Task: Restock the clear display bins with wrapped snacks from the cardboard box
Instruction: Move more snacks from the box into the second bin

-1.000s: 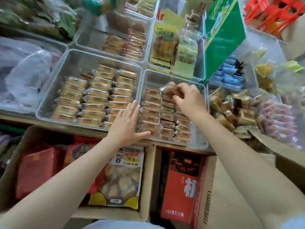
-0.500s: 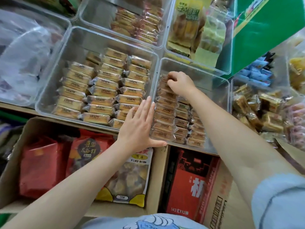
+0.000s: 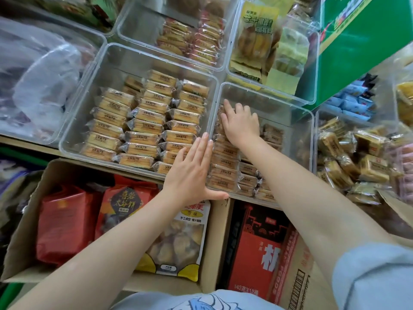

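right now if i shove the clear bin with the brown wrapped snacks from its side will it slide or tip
Probably slides rather than tips: the clear bin is low and wide, its snacks lying flat in rows. It likely feels light, since the back half is bare. The thin walls may flex, and the left hand, flat against its near corner, looks placed to brace it while the right hand presses on the packs.

the right clear bin [image 3: 297,113] has bare floor along its far end and right side, room to reach in past the brown wrapped snacks [image 3: 225,168] filling its near left. the right hand [image 3: 240,126] lies flat on that stack; the left hand [image 3: 192,173] presses the bin's near left wall (blocking that corner). the left bin [image 3: 100,70] is open only at its far end, behind the yellow snack rows [image 3: 145,124]. a green box [image 3: 357,45] crowds the far right.
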`<act>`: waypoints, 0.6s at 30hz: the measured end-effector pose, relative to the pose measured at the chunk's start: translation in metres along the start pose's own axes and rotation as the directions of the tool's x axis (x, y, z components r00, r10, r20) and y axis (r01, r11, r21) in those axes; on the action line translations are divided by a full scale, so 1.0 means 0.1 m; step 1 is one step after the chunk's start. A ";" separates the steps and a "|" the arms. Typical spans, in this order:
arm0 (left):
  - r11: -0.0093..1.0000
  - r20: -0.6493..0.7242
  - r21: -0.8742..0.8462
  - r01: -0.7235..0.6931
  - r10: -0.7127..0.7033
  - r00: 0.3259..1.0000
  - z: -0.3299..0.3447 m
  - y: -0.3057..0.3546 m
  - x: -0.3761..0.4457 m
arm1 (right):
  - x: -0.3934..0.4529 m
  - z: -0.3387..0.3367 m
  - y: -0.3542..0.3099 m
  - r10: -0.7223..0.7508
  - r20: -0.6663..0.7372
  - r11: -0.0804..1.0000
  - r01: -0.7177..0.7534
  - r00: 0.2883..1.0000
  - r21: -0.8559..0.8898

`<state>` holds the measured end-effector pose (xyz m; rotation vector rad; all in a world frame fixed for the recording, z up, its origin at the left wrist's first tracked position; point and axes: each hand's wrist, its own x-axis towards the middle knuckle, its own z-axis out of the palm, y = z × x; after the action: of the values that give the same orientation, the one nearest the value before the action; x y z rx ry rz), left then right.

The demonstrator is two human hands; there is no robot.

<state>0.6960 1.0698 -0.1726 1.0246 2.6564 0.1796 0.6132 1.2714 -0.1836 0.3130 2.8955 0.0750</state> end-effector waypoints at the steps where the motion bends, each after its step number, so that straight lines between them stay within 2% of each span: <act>1: 1.000 0.006 0.001 0.003 -0.003 1.000 -0.02 0.01 0.00 | -0.03 -0.04 0.00 -0.015 0.012 0.999 0.015 1.000 -0.029; 4: 1.000 0.027 -0.005 0.029 -0.029 0.999 -0.04 0.01 -0.02 | -0.30 -0.23 0.01 -0.099 0.022 0.995 0.099 0.995 0.024; 7: 0.996 0.060 -0.052 0.079 -0.075 0.995 -0.07 0.03 -0.05 | -0.86 -0.54 0.17 -0.190 0.005 0.944 0.181 0.982 0.277; 10: 0.994 0.022 -0.095 0.047 -0.045 0.999 -0.17 0.33 -0.18 | -1.64 -0.83 0.57 -0.181 -0.005 0.878 0.164 0.983 0.450; 13: 0.951 -0.136 -0.256 -0.171 0.140 0.981 -0.30 1.05 -0.41 | -2.51 -1.00 1.13 -0.078 -0.153 0.866 0.143 0.985 0.479; 16: 0.810 -0.245 -0.457 -0.366 0.281 0.928 -0.47 2.03 -0.65 | -3.35 -1.06 1.82 0.130 -0.268 0.854 0.029 0.955 0.519; 18: 0.734 -0.305 -0.478 -0.483 0.377 0.875 -0.52 2.66 -0.82 | -3.84 -1.00 2.28 0.287 -0.291 0.832 -0.087 0.913 0.548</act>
<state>0.9069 1.2111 -0.0469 1.4412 2.2256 1.1144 1.0020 1.4081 0.0155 0.7585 3.1865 -0.7213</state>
